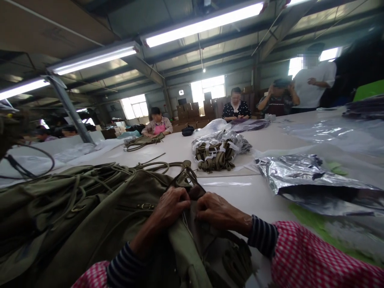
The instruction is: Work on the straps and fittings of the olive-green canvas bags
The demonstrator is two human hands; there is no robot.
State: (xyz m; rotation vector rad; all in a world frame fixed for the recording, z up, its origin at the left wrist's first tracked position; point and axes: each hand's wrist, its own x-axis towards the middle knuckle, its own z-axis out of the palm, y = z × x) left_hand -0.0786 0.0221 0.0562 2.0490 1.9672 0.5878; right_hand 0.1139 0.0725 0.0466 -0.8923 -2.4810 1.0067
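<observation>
An olive-green fabric bag [183, 244] lies on the table right in front of me, its zip [188, 227] running along an opening. My left hand [173, 205] is closed on the bag's edge at the far end of the zip, thumb and fingers bent together. Just to its right, my right hand [216, 211] has its fingers curled tight on the facing edge of the same bag. The two hands are a small gap apart. Their fingertips are partly hidden, so any small part between them cannot be made out. A strap loop [186, 168] of the bag stands up beyond them.
More olive bags [75, 208] with cord straps are heaped at left. Beyond my hands lies a clear plastic bag of rolled olive straps [214, 154]. Silver foil packaging [312, 176] and plastic sheeting [330, 132] lie at right. Several co-workers are around the table [177, 150].
</observation>
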